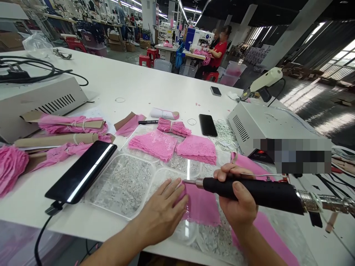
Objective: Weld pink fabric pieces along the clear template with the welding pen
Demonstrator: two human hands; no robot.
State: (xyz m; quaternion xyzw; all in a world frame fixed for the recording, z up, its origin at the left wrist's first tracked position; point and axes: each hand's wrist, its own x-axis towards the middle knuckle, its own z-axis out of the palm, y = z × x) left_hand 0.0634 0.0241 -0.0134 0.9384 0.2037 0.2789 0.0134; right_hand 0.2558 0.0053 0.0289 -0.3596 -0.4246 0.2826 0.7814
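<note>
My left hand (pixel 168 210) lies flat, fingers stretched out, on the left edge of a pink fabric piece (pixel 203 205). In my right hand (pixel 240 203) is a black-handled tool (pixel 249 190) with a slim metal tip, held level and pointing left. The tip reaches the fabric's upper left corner beside my left fingertips; whether it touches cannot be made out. Under the fabric is a clear plastic tray (pixel 122 184). Two stacks of pink lace pieces, the left stack (pixel 152 144) and the right stack (pixel 196 149), lie just beyond, with a tied pink bundle (pixel 173 126) behind them.
A large black phone (pixel 81 171) with a cable lies left, near tied pink fabric rolls (pixel 72 123). A smaller phone (pixel 208 125), a marker (pixel 148 122) and white elastic bands (pixel 224 135) lie beyond. Vented machine boxes stand at left (pixel 41 99) and right (pixel 266 122).
</note>
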